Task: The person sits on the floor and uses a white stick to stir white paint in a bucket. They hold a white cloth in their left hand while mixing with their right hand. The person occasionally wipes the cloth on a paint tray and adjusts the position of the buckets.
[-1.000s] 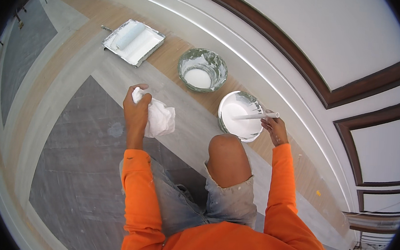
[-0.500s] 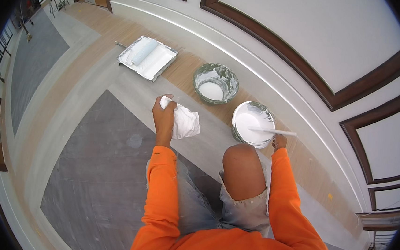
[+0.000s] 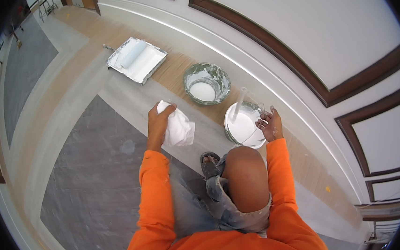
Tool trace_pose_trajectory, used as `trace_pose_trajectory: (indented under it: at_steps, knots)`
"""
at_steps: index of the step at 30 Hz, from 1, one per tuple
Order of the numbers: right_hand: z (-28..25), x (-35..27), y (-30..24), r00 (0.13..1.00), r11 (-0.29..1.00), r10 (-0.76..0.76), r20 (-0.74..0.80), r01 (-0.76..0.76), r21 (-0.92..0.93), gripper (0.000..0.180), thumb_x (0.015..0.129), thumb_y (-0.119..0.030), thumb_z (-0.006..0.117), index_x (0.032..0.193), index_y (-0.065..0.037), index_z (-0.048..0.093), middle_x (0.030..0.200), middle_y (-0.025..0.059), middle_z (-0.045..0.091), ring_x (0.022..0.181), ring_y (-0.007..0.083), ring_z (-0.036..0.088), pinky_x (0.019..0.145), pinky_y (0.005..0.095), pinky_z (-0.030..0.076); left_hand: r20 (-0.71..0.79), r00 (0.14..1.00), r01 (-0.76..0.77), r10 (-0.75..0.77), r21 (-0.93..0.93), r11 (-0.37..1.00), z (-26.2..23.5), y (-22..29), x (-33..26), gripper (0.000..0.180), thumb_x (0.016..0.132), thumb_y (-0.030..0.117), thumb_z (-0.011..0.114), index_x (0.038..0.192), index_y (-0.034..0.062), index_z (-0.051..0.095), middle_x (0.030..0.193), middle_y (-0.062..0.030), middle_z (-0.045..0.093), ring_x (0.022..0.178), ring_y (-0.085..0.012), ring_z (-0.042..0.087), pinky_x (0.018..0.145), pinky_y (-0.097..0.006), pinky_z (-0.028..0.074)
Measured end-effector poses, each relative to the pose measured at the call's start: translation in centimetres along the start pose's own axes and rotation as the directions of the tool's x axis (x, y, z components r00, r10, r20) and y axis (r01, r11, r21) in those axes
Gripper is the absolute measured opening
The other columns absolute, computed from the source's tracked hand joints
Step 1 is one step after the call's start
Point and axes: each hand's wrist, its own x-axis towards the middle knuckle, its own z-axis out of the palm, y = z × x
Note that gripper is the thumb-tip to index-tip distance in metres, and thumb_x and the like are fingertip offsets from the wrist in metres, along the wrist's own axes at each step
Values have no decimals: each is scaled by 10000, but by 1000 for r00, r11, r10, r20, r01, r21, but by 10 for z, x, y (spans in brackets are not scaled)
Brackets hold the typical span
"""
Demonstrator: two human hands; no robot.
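A crumpled white cloth is gripped in my left hand, held over the pale strip of floor. To the right stands a paint bucket with white paint inside. A pale, translucent stirring stick leans in it at the far-left side. At the bucket's right rim my right hand has its fingers curled at the thin wire handle, which is raised over the paint. A green bowl, smeared with white and holding some white paint, sits left of the bucket.
A white-coated paint tray with a pale blue roller on it lies farther left. Along the far side runs a white wall with a skirting board and dark wooden frames. My bent knee is close to the bucket.
The stirring stick has swung from lying across the right rim to standing tilted at the far left. My right hand has moved up to the wire handle, now raised. The cloth stays in my left hand.
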Motion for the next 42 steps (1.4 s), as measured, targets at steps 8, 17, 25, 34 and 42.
trace_pose_trajectory:
  at_steps: [8,17,25,34,42]
  knots:
    - [62,-8,-21,970,960,-130,205,175,-218,709,954,-524,533,1526,-201,265,1362,166,488,1090,269,569,960,459,499,29,936,-267,350,706,656,-108,-31,8,163,947,154,567,971,34,674,894,-123,646,873,-268,630,771,-378,504]
    - [105,-123,-108,989,936,132,-72,-149,-320,542,956,-551,522,1148,-48,579,717,-34,415,604,92,388,598,236,354,360,799,584,-482,-270,766,54,142,-107,388,907,138,620,1279,32,594,1202,-70,653,1092,-166,603,955,-302,463]
    - [196,-230,-176,950,903,256,177,-169,-395,331,1041,-370,427,1209,-83,431,718,28,502,655,128,495,627,284,406,349,641,767,-684,-258,587,136,273,-135,489,892,205,599,1330,-7,553,1170,-103,647,1002,-208,633,876,-294,491]
    - [332,-306,-192,722,673,456,520,103,-733,331,1042,-359,409,1165,-84,273,885,179,641,757,228,620,736,338,474,55,692,631,-720,-531,566,39,377,-145,336,927,182,558,1230,39,575,942,-72,661,766,-173,658,673,-317,564]
    - [368,-292,-66,374,401,375,848,759,-512,497,936,-342,587,1361,-103,491,1396,392,295,1111,521,548,988,457,441,-66,604,631,-794,-569,527,-55,391,-136,210,963,206,551,969,28,662,866,-64,684,703,-179,658,636,-329,540]
